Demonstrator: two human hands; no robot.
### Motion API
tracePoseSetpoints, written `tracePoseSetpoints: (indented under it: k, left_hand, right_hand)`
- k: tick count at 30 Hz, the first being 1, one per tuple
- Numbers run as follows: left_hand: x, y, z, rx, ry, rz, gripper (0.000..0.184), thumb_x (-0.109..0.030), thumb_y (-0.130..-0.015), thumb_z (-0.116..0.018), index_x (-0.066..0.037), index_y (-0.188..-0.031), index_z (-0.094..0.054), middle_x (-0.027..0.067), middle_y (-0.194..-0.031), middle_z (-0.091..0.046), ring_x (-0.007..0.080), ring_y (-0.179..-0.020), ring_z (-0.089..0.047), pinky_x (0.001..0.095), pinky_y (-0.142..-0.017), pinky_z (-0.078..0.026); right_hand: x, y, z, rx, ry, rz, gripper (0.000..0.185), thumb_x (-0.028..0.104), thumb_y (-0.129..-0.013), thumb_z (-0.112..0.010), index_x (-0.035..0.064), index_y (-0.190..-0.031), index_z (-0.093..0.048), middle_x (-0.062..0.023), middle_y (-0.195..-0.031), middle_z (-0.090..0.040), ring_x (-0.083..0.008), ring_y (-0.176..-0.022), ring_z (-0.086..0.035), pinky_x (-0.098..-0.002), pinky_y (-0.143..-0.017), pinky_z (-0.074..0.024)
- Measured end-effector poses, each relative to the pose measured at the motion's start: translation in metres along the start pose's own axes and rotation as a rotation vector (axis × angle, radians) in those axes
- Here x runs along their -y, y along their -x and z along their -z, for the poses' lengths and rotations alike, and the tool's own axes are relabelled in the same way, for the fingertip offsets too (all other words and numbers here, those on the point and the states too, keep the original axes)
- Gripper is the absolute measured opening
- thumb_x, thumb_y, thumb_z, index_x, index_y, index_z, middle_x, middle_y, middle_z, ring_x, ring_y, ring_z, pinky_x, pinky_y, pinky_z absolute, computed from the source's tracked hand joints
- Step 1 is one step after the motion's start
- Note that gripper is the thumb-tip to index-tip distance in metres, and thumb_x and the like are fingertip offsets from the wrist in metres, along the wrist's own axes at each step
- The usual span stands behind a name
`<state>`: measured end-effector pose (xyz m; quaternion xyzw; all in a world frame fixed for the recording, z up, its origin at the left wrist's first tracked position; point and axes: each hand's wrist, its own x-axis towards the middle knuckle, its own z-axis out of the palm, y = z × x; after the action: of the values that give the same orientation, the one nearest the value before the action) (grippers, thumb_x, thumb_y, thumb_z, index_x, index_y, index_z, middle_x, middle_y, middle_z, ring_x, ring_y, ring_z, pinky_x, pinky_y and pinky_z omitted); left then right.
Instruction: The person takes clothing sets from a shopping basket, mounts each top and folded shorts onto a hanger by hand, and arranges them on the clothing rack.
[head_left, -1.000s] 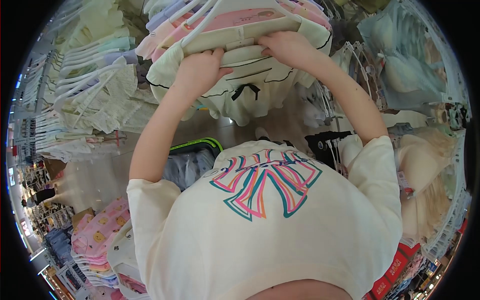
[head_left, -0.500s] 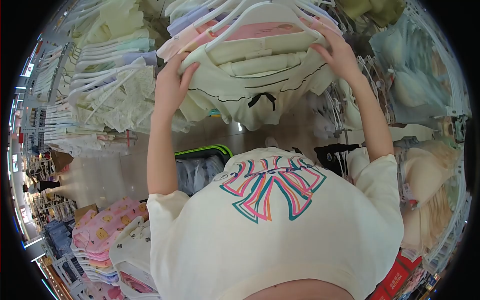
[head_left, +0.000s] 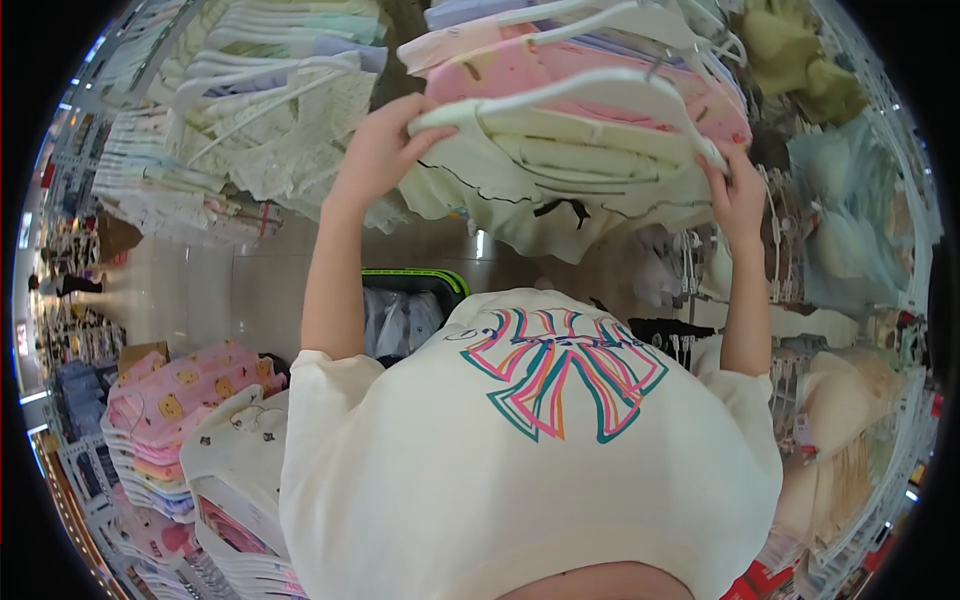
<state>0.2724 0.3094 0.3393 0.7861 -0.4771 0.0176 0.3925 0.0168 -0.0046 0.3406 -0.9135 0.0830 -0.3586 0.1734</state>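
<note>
A pale cream garment (head_left: 600, 185) with thin black trim and a small black bow (head_left: 565, 210) hangs on a white hanger (head_left: 560, 90) in front of me. My left hand (head_left: 390, 150) is closed on the hanger's left end, at the garment's shoulder. At the other end, my right hand (head_left: 738, 190) pinches the hanger tip and the cloth. The hanger tilts, its right end lower. Directly behind it hang pink printed clothes (head_left: 600, 65) on more white hangers.
Racks of pale lacy clothes (head_left: 270, 130) stand to the left, and light blue garments (head_left: 850, 220) to the right. Below my arms sits a black bin with a green rim (head_left: 455, 280) holding plastic-wrapped items. Pink bear-print clothes (head_left: 190, 385) hang lower left. A person (head_left: 70, 285) is far off.
Both hands and the hanger have shifted right in view. The hanger has turned from roughly level to slanting down at the right, and the pink clothes behind show more.
</note>
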Motion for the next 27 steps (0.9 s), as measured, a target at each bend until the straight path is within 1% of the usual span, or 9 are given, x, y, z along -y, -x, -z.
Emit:
tracePoseSetpoints:
  k: [2,3,7,12,14,17,19,23,27]
  left_hand:
    - [-0.002,0.018,0.005,0.026,0.044,0.076,0.027,-0.019,-0.076,-0.069,-0.004,-0.096,-0.06,0.0071,-0.077,-0.061,0.0136,-0.064,-0.055,0.0257,-0.056,-0.042]
    - [-0.005,0.026,0.005,-0.04,0.136,0.082,0.033,-0.021,-0.073,-0.071,-0.005,-0.1,-0.059,0.0078,-0.084,-0.06,0.0188,-0.074,-0.057,0.0282,-0.065,-0.044]
    - [-0.024,0.05,0.008,-0.158,-0.174,-0.149,0.042,-0.022,-0.069,-0.071,-0.006,-0.106,-0.056,0.0115,-0.099,-0.057,0.0299,-0.095,-0.053,0.0379,-0.085,-0.04]
    - [-0.035,0.06,-0.002,-0.231,-0.143,-0.218,0.034,-0.018,-0.069,-0.07,-0.006,-0.099,-0.058,0.0101,-0.091,-0.059,0.0279,-0.089,-0.054,0.0382,-0.081,-0.04]
    - [-0.037,0.062,-0.003,-0.24,-0.132,-0.216,0.025,-0.014,-0.071,-0.068,-0.006,-0.093,-0.059,0.009,-0.081,-0.059,0.0275,-0.078,-0.056,0.0369,-0.07,-0.043]
    - [-0.027,0.057,-0.002,-0.225,-0.07,-0.217,0.017,-0.009,-0.073,-0.064,-0.005,-0.089,-0.06,0.0096,-0.07,-0.057,0.027,-0.063,-0.055,0.0364,-0.057,-0.042]
    - [-0.029,0.056,0.003,-0.183,-0.076,-0.177,0.015,-0.009,-0.074,-0.064,-0.005,-0.088,-0.061,0.0097,-0.069,-0.057,0.0272,-0.063,-0.054,0.0362,-0.057,-0.042]
    - [-0.029,0.058,0.006,-0.13,-0.102,-0.137,0.011,-0.009,-0.075,-0.063,-0.004,-0.085,-0.061,0.0101,-0.068,-0.056,0.0269,-0.063,-0.054,0.0352,-0.057,-0.041]
    - [-0.034,0.057,0.005,-0.115,-0.119,-0.09,0.009,-0.007,-0.075,-0.063,-0.004,-0.083,-0.061,0.0099,-0.069,-0.056,0.0264,-0.062,-0.054,0.0344,-0.056,-0.041]
  right_hand:
    - [0.013,0.011,-0.005,-0.021,-0.007,-0.006,0.017,0.006,-0.077,-0.063,0.0036,-0.093,-0.059,-0.0106,-0.08,-0.06,-0.025,-0.067,-0.058,-0.0281,-0.061,-0.0448]
    - [0.018,0.015,-0.007,-0.031,-0.004,-0.024,0.016,0.006,-0.077,-0.064,0.0035,-0.092,-0.059,-0.0109,-0.08,-0.06,-0.0253,-0.067,-0.058,-0.0284,-0.061,-0.0448]
    - [0.033,0.031,-0.016,-0.089,0.085,-0.03,0.016,0.006,-0.075,-0.064,0.0038,-0.091,-0.06,-0.0113,-0.079,-0.06,-0.026,-0.068,-0.058,-0.0293,-0.061,-0.0449]
    - [0.07,0.032,-0.028,-0.031,0.058,0.074,0.016,0.004,-0.073,-0.065,0.0043,-0.089,-0.06,-0.0106,-0.078,-0.06,-0.0264,-0.066,-0.057,-0.0292,-0.059,-0.0437]
    - [0.083,0.03,-0.028,0.068,0.024,0.069,0.017,0.004,-0.073,-0.065,0.0039,-0.089,-0.06,-0.0106,-0.077,-0.059,-0.026,-0.065,-0.056,-0.0286,-0.058,-0.0434]
    - [0.105,0.02,-0.024,0.248,-0.147,-0.157,0.022,0.009,-0.07,-0.07,0.0031,-0.088,-0.059,-0.0094,-0.074,-0.058,-0.0242,-0.063,-0.054,-0.029,-0.058,-0.0428]
    - [0.102,0.019,-0.019,0.417,-0.229,-0.256,0.028,0.013,-0.067,-0.073,0.0032,-0.089,-0.059,-0.008,-0.076,-0.058,-0.0231,-0.066,-0.054,-0.0296,-0.06,-0.0426]
    - [0.087,0.022,-0.018,0.534,-0.264,-0.147,0.032,0.016,-0.066,-0.074,0.0033,-0.091,-0.058,-0.0077,-0.081,-0.055,-0.0226,-0.076,-0.053,-0.0297,-0.065,-0.0427]
    - [0.066,0.032,-0.02,0.427,-0.228,-0.126,0.029,0.014,-0.067,-0.073,0.0032,-0.089,-0.058,-0.0085,-0.08,-0.056,-0.0239,-0.074,-0.054,-0.0305,-0.061,-0.0435]
